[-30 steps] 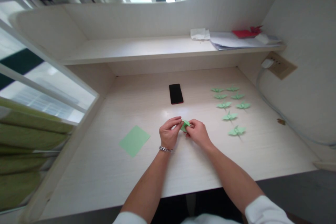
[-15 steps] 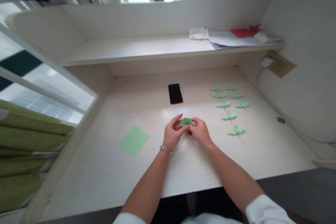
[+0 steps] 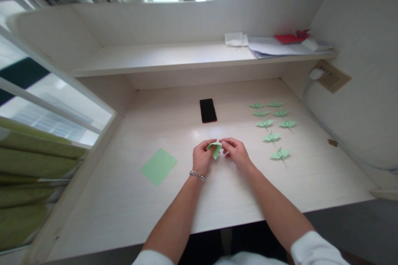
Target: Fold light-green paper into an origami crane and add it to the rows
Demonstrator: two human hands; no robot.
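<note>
head view: mid-frame, the left hand [image 3: 203, 159] pinches a part-folded green paper [image 3: 217, 153]; the right hand [image 3: 238, 154], loosely curled, is beside it, touch unclear. eight folded cranes [image 3: 280, 155] at right look finished; a green sheet [image 3: 158, 166], lower left, lies unfolded.

Home-like study nook: desk [image 3: 118, 207], shelf [image 3: 161, 56], wall socket [image 3: 336, 78], curtain [image 3: 40, 153].

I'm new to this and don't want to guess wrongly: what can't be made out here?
All in the head view:
Held paper: inner folds too small, partly covered by the left hand.
Right hand: whether it touches the held paper, too small to tell.
Cable: cut off by the right edge.
Sheets: partly hidden by the red paper; any writing too small.
</note>
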